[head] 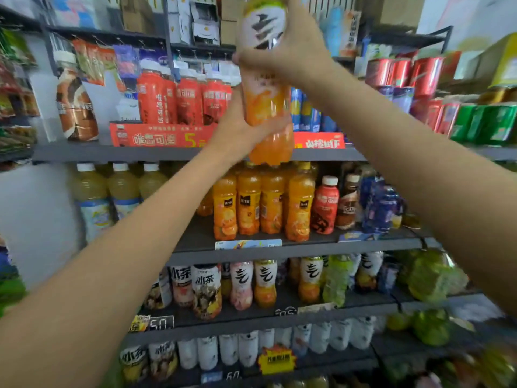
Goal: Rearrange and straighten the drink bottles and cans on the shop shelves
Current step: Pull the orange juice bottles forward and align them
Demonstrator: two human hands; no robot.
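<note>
Orange drink bottle (265, 107) raised before the upper shelf (112, 154), upright, white label with a large black brush character. Left hand (240, 127) wrapped round its lower body; right hand (291, 51) wrapped round its upper label. Red display tray (156, 135) on that shelf printed with a yellow "5". Orange juice bottles (260, 203) in a row on the shelf below. Lower still, bottles marked "冰茶" (207, 287). Other small print blurred, unreadable.

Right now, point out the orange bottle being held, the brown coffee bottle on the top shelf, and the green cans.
orange bottle (267, 107), head view, on its orange lower body.
brown coffee bottle (76, 107), head view, on its label.
green cans (486, 123), head view, on a can's side.
</note>
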